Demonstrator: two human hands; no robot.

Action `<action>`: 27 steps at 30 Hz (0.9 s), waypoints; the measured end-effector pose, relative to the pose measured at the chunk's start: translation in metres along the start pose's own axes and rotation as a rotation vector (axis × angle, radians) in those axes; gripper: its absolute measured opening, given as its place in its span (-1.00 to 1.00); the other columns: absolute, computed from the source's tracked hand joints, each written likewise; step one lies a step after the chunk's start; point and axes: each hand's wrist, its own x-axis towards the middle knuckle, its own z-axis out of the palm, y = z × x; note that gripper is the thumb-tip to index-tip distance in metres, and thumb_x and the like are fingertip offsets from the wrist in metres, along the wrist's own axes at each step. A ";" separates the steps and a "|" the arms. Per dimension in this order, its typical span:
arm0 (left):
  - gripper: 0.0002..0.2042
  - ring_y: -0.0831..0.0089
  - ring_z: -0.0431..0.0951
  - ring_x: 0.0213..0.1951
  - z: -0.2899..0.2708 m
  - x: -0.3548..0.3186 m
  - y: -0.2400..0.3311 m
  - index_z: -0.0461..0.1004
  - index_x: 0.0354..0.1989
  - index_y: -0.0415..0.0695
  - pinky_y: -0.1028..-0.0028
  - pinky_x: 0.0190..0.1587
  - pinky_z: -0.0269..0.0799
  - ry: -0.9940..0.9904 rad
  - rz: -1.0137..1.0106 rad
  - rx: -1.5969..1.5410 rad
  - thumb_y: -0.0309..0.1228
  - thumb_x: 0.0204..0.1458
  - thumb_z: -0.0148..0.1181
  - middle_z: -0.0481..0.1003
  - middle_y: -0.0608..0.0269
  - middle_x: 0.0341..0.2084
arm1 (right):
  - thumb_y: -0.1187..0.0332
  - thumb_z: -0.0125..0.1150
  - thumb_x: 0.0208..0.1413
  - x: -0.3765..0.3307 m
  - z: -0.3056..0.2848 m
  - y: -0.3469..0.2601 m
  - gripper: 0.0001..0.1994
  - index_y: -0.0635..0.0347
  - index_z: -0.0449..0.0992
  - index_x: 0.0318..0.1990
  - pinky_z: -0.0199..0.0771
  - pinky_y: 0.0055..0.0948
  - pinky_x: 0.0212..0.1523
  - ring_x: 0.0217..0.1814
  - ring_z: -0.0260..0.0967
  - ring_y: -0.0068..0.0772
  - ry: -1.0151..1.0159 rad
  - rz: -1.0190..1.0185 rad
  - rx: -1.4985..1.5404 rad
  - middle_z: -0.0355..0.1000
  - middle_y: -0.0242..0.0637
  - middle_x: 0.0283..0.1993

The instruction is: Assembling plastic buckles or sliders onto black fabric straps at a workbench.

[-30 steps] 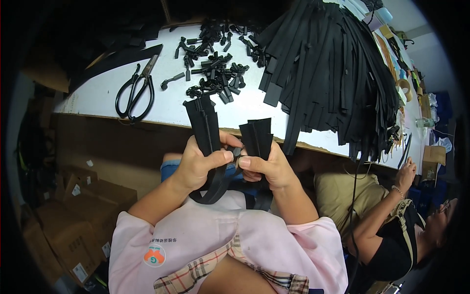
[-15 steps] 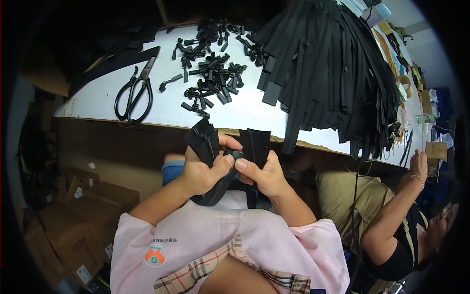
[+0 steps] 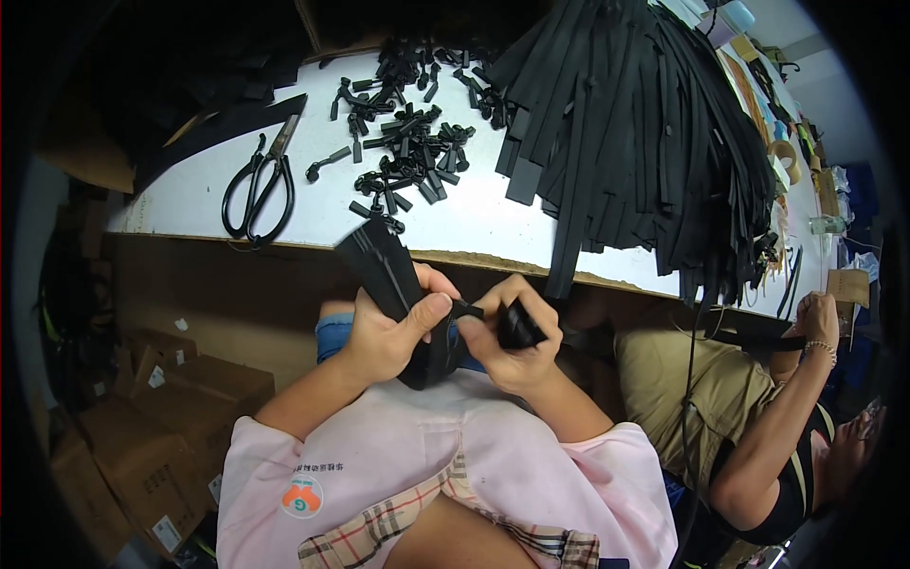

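My left hand (image 3: 387, 327) is closed round a black zipper strip (image 3: 374, 261); its upper end fans out above the fist and its lower part hangs toward my lap. My right hand (image 3: 517, 356) is closed too, with a curled black end of zipper strip (image 3: 520, 327) inside its bent fingers. Between the two thumbs sits a small dark piece (image 3: 465, 310), perhaps a zipper slider; it is partly covered. Both hands are held close together in front of my chest, just off the table edge.
Several black zipper sliders with pull tabs (image 3: 417, 142) lie heaped on the white table (image 3: 313, 204). Black-handled scissors (image 3: 258, 190) rest to their left. A thick pile of black strips (image 3: 635, 142) hangs over the edge. Cardboard boxes (image 3: 142, 446) stand lower left; a co-worker (image 3: 777, 446) sits right.
My right hand has turned and its fingers have curled, bending the strip end that stood upright before. The strip in my left hand has tilted leftward. The co-worker's hand now holds a black strip.
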 end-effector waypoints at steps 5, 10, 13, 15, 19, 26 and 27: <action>-0.89 0.61 0.32 -0.49 0.006 0.002 0.001 0.34 -0.49 -0.25 0.63 -0.40 0.24 0.040 0.281 0.173 -0.46 -0.02 0.01 0.33 0.39 -0.61 | 0.37 0.23 -0.21 0.019 0.002 -0.021 -0.81 0.32 0.38 -0.57 0.09 -0.61 -0.66 -0.67 0.11 -0.66 -0.146 0.489 0.371 0.25 -0.38 -0.68; -0.86 0.72 0.15 -0.74 -0.006 0.012 0.007 0.34 -0.47 -0.23 0.72 -0.71 0.06 0.138 -0.035 -0.110 -0.40 -0.01 0.02 0.26 0.36 -0.73 | 0.43 0.15 -0.23 -0.007 -0.009 -0.006 -0.85 0.29 0.33 -0.64 0.21 -0.61 -0.51 -0.56 0.19 -0.62 -0.524 0.696 0.429 0.26 -0.39 -0.66; -0.82 0.73 0.08 -0.78 -0.014 0.012 0.007 0.33 -0.47 -0.21 0.71 -0.76 0.01 -0.106 -0.276 -0.235 -0.33 -0.02 0.03 0.19 0.41 -0.77 | 0.67 -0.03 -0.39 0.008 -0.013 0.003 -0.71 0.33 0.39 -0.36 0.31 -0.54 -0.35 -0.43 0.32 -0.42 -0.283 0.204 0.565 0.35 -0.23 -0.42; -0.80 0.73 0.09 -0.76 -0.009 0.007 0.006 0.32 -0.47 -0.21 0.72 -0.76 0.00 -0.226 -0.411 -0.209 -0.31 -0.04 0.04 0.19 0.41 -0.76 | 0.68 0.00 -0.47 0.013 -0.004 -0.001 -0.57 0.31 0.40 -0.25 0.32 -0.53 -0.42 -0.45 0.33 -0.35 -0.022 0.053 0.260 0.34 -0.21 -0.45; -0.85 0.72 0.18 -0.72 -0.009 -0.005 -0.002 0.33 -0.43 -0.19 0.72 -0.74 0.04 -0.184 -0.471 -0.251 -0.39 -0.11 0.11 0.27 0.40 -0.67 | 0.51 0.21 -0.51 0.023 -0.002 0.001 -0.48 0.29 0.39 -0.17 0.25 -0.52 -0.63 -0.61 0.25 -0.41 -0.101 -0.422 -0.494 0.28 -0.28 -0.52; -0.80 0.61 0.32 -0.60 -0.005 0.001 -0.003 0.27 -0.32 -0.22 0.63 -0.59 0.27 -0.028 -0.183 -0.278 -0.39 -0.06 0.07 0.31 0.32 -0.60 | 0.61 0.10 -0.38 0.016 0.002 -0.002 -0.77 0.36 0.43 -0.40 0.27 -0.54 -0.61 -0.64 0.28 -0.39 0.002 -0.301 -0.210 0.32 -0.29 -0.58; -0.80 0.61 0.32 -0.60 -0.004 0.001 -0.005 0.27 -0.32 -0.22 0.63 -0.59 0.27 -0.028 -0.182 -0.280 -0.39 -0.06 0.07 0.31 0.32 -0.60 | 0.63 0.10 -0.39 0.019 -0.002 -0.007 -0.78 0.34 0.41 -0.44 0.27 -0.55 -0.60 -0.63 0.29 -0.37 -0.126 0.007 -0.015 0.32 -0.28 -0.59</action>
